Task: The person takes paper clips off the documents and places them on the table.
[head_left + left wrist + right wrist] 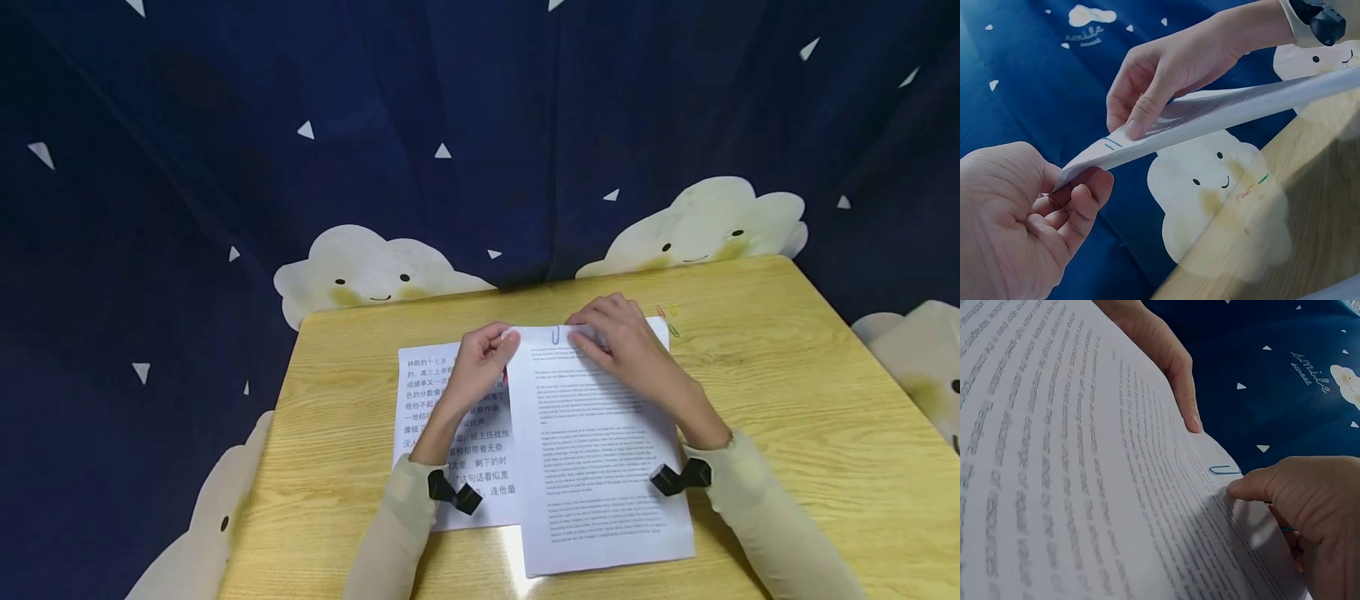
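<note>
A stack of printed English pages (600,475) is raised at its top edge between both hands. A blue paper clip (555,335) sits over the middle of that edge; its loop also shows clearly in the right wrist view, on the paper (1129,487). My left hand (480,362) pinches the top left corner, thumb in front and fingers behind. To the right of the clip, my right hand (626,346) holds the same edge, its thumb on the printed face close to the clip (1225,470). Its other fingers go behind the paper, partly hidden.
Sheets with large Chinese print (491,510) lie on the wooden table (337,467) at left, partly under my left arm. Several coloured paper clips (673,331) lie beyond the pages' top right corner. A dark blue curtain (480,100) hangs behind the table.
</note>
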### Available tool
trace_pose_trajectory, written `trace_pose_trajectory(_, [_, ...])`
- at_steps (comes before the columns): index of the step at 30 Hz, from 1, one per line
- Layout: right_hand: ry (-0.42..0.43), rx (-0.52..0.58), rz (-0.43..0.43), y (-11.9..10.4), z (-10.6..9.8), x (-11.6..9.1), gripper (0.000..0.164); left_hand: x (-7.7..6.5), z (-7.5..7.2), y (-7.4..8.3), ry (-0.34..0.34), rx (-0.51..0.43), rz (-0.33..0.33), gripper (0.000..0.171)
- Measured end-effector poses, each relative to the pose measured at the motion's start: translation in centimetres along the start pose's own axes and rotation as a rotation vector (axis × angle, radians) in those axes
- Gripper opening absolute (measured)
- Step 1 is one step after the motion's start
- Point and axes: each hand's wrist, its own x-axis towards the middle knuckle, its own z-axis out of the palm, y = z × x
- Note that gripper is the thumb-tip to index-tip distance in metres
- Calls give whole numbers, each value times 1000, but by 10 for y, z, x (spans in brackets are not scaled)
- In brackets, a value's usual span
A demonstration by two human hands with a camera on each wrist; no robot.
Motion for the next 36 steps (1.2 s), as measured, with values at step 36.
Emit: trace_pose_trajectory(36, [29,44,38,-8,2,0,5,-2,9,4,-56,-4,59,23])
